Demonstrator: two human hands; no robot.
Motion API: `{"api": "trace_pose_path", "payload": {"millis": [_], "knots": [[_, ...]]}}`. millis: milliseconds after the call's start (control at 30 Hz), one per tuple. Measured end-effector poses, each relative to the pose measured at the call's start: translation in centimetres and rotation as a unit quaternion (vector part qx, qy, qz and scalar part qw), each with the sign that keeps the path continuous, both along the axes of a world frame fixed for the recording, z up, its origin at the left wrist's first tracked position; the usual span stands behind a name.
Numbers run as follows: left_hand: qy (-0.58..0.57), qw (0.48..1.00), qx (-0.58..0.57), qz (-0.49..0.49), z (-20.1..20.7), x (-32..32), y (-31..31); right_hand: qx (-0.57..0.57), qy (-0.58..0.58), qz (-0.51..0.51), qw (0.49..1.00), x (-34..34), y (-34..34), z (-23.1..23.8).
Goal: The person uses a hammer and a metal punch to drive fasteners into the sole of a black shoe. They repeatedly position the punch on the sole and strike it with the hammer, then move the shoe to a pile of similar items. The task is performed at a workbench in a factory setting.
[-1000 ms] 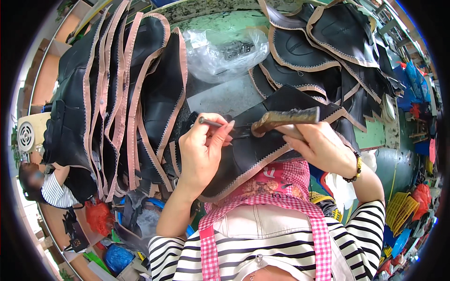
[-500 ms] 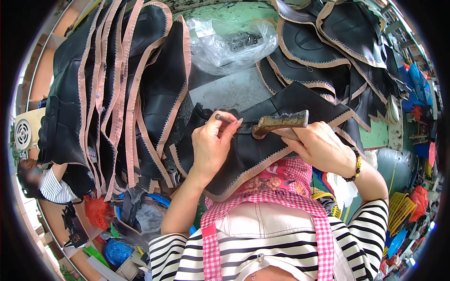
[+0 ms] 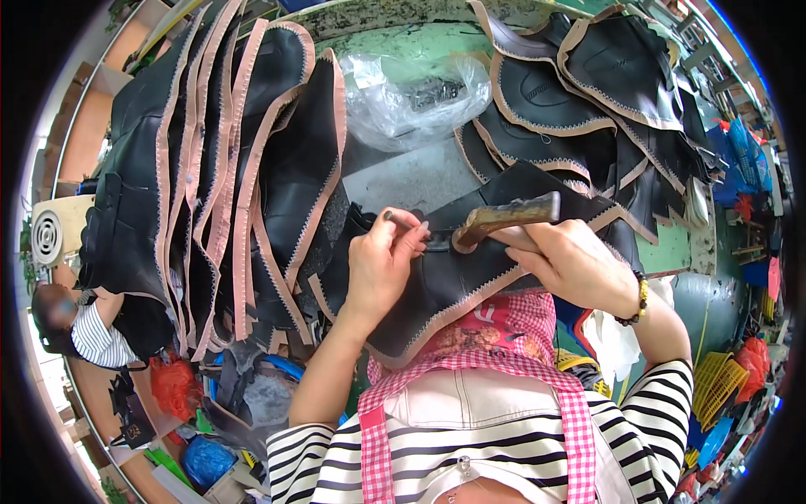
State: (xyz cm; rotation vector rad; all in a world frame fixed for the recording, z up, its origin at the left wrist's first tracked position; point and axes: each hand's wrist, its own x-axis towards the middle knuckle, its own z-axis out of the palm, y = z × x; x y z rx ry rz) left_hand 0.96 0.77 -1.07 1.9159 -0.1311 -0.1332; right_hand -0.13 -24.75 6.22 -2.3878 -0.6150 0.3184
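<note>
My left hand (image 3: 376, 267) pinches a thin dark metal rod, a punch by its look (image 3: 396, 220), over a black leather piece (image 3: 453, 290). The leather has a zigzag-stitched pinkish edge and lies across the work surface close to my body. In my right hand (image 3: 575, 259) is a hammer (image 3: 512, 217) with a worn, brownish metal head, gripped by its short wooden handle. The round end of the head hangs over the leather, just right of my left fingertips. The rod's lower tip is hard to make out.
Several similar black pieces (image 3: 210, 168) stand in a row at the left. More lie stacked at the right (image 3: 546, 92). A clear plastic bag (image 3: 411, 101) with small dark bits sits behind a grey slab (image 3: 403, 181). Another person (image 3: 101, 328) is at far left.
The whole view has shifted slightly. The hammer head is tilted a little more, its far end raised. Both hands keep their grips over the leather.
</note>
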Motion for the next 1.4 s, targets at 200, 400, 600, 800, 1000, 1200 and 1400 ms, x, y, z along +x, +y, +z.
{"api": "trace_pose_path", "payload": {"millis": [200,400,600,800,1000,1200,1400], "knots": [[0.009,1.0,-0.014,-0.002,0.1,0.1,0.2,-0.005,0.025,0.003,1.0,0.2,0.3,-0.2],[-0.122,0.985,0.113,-0.04,0.8,-0.6,0.0,0.134,-0.104,-0.094,0.981,-1.3,1.3,6.8],[-0.053,0.989,0.136,-0.039,1.4,-0.7,-0.8,0.043,0.034,-0.095,0.994,0.1,-0.3,3.9],[-0.281,0.875,0.338,-0.203,5.1,2.2,1.6,-0.043,-0.217,-0.237,0.946,5.8,-8.3,2.8],[-0.243,0.845,0.407,-0.247,5.8,-0.3,2.1,-0.214,-0.319,-0.247,0.89,12.1,-14.6,-1.7],[-0.128,0.911,0.334,-0.204,4.5,-2.4,5.2,-0.075,-0.302,-0.257,0.915,13.0,-18.4,-3.2],[-0.191,0.899,0.347,-0.19,16.2,-7.3,4.8,0.086,-0.44,-0.36,0.818,13.6,-19.6,-2.8]]}}
